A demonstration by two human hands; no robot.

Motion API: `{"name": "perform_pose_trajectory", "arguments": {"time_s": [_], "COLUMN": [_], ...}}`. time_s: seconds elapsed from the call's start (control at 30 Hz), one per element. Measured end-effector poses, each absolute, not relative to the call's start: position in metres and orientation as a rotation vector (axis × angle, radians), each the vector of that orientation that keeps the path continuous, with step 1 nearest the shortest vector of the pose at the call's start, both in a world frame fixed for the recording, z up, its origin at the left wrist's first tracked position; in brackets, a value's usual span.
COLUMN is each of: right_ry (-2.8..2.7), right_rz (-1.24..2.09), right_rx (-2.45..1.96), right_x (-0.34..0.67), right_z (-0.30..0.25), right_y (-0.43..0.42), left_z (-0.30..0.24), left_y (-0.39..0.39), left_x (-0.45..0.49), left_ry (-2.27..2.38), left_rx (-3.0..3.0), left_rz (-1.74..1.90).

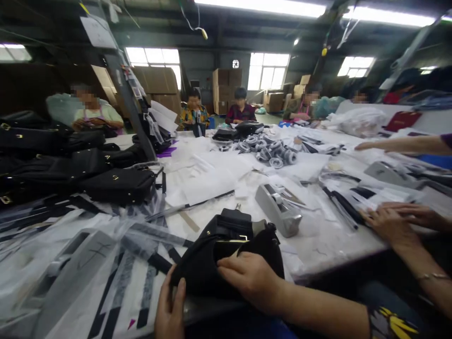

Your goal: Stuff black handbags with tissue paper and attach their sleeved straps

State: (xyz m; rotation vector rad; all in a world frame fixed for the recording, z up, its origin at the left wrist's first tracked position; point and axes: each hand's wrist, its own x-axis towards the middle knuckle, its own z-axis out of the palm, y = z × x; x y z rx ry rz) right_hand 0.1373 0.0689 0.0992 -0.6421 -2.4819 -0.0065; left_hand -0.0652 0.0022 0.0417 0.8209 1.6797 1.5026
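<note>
A black handbag (pixel 197 259) with gold-coloured metal fittings rests at the near edge of the white table, its opening partly spread. My left hand (pixel 170 303) grips the bag's lower left side, with the thumb on the near face and the other fingers partly hidden behind it. At the opening, my right hand (pixel 252 280) has its fingers closed on the bag's edge, the fingertips just inside. What lies deeper in the bag is hidden. Just beyond it stands a grey tape dispenser (pixel 278 207).
Black bags (pixel 116 181) are piled at the left. Another tape dispenser (pixel 72 278) and plastic-wrapped black straps (pixel 116 287) lie near left. Grey rolls (pixel 268 148) are heaped mid-table. A co-worker's hands (pixel 395 226) work close at the right; several people sit across the table.
</note>
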Motion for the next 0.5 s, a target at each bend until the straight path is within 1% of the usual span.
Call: {"name": "perform_pose_trajectory", "arguments": {"time_s": [0.07,0.13,0.2,0.27,0.33,0.4,0.47,0.5], "right_ry": [-2.476,-2.481,-2.469,-2.395,-2.279,-2.141,-1.984,-1.911], "right_rz": [0.078,0.155,0.179,0.130,0.058,-0.022,0.000,0.074], "right_rx": [-0.593,-0.556,-0.511,-0.428,-0.360,-0.479,-0.816,-0.991], "right_x": [0.138,0.137,0.142,0.155,0.175,0.196,0.211,0.215], "right_z": [0.086,0.084,0.089,0.094,0.095,0.089,0.078,0.071], "right_y": [0.046,0.028,0.014,0.004,-0.005,-0.014,-0.020,-0.021], "left_z": [0.047,0.065,0.087,0.107,0.124,0.137,0.147,0.150], "left_y": [-0.009,-0.008,0.001,0.016,0.031,0.044,0.052,0.054], "left_x": [-0.074,-0.078,-0.076,-0.069,-0.061,-0.056,-0.054,-0.054], "left_ry": [1.825,1.860,1.780,1.639,1.570,1.649,1.753,1.769], "left_rx": [1.026,1.320,1.726,2.091,2.260,2.291,2.298,2.294], "left_rz": [1.474,1.405,1.261,1.071,0.885,0.707,0.546,0.514]}}
